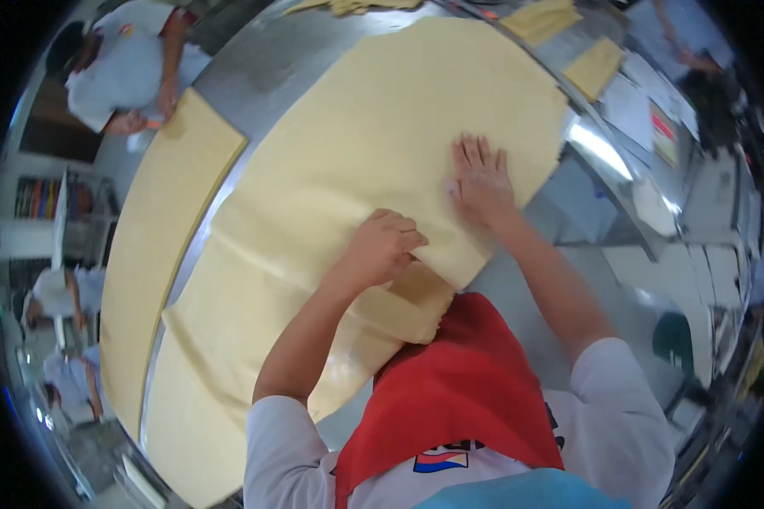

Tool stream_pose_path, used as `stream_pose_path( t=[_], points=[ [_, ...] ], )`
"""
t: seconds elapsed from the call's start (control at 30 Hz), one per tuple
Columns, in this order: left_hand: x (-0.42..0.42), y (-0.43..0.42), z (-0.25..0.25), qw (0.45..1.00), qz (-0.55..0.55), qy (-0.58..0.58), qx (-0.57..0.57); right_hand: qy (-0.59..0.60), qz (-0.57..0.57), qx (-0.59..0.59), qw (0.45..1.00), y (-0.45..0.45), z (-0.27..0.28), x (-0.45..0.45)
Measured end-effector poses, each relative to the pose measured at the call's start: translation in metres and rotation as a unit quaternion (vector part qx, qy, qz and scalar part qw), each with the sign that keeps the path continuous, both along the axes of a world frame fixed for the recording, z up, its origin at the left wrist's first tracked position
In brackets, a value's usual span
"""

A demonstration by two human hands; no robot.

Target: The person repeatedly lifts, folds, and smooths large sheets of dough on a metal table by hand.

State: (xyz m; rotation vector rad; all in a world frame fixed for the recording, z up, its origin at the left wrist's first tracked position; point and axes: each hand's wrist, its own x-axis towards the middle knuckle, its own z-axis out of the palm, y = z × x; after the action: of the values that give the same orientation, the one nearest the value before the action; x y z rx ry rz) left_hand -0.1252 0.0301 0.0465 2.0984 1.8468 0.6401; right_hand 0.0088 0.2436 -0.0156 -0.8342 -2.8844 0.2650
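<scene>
The left forearm (310, 327) is bare and slants from the lower left of the frame toward the centre, ending at the left wrist (352, 273). The left hand (386, 244), near the middle of the frame, shows its back; its fingers are bent, and how tightly they close underneath is hidden. The right forearm (553, 276), also bare, angles up and leftward from the lower right. The right hand (485, 188), higher and right of centre, is palm down and flattened, its fingers (477, 153) extended toward the top and slightly spread, with the thumb (455, 191) out to the left.
</scene>
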Motion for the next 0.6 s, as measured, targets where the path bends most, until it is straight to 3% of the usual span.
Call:
stream_pose_path(
  t=[0.07,0.13,0.17,0.27,0.33,0.4,0.43,0.47,0.53,0.6],
  points=[
    [-0.007,-0.008,0.001,0.999,0.037,-0.010,0.024,-0.014,0.010,0.061,0.998,0.018,-0.010,-0.043],
    [-0.015,-0.022,-0.001,0.996,0.076,-0.024,0.044,-0.017,0.040,0.051,0.998,0.030,-0.007,-0.073],
    [-0.031,-0.033,0.000,0.984,0.167,-0.001,0.058,-0.018,0.048,0.058,0.997,0.029,-0.005,-0.081],
    [-0.095,-0.090,-0.001,0.893,0.412,0.151,0.101,0.003,0.109,0.055,0.992,0.023,-0.006,-0.060],
    [-0.154,-0.144,-0.018,0.829,0.505,0.211,0.112,-0.011,0.118,0.038,0.992,0.004,0.004,-0.017],
    [-0.204,-0.193,-0.041,0.790,0.576,0.187,0.094,-0.068,0.116,0.031,0.990,-0.013,0.013,0.030],
    [-0.222,-0.209,-0.049,0.782,0.617,0.059,0.055,-0.084,0.108,0.030,0.990,-0.017,0.006,0.049],
    [-0.243,-0.231,-0.062,0.811,0.583,0.008,0.037,-0.059,0.066,0.047,0.995,-0.023,-0.006,0.069],
    [-0.267,-0.246,-0.067,0.839,0.544,0.013,-0.004,-0.043,0.002,0.074,0.996,-0.043,-0.030,0.108],
    [-0.281,-0.240,-0.071,0.852,0.517,0.076,-0.029,0.138,-0.131,-0.056,0.980,-0.073,-0.064,0.138]
  ],
)
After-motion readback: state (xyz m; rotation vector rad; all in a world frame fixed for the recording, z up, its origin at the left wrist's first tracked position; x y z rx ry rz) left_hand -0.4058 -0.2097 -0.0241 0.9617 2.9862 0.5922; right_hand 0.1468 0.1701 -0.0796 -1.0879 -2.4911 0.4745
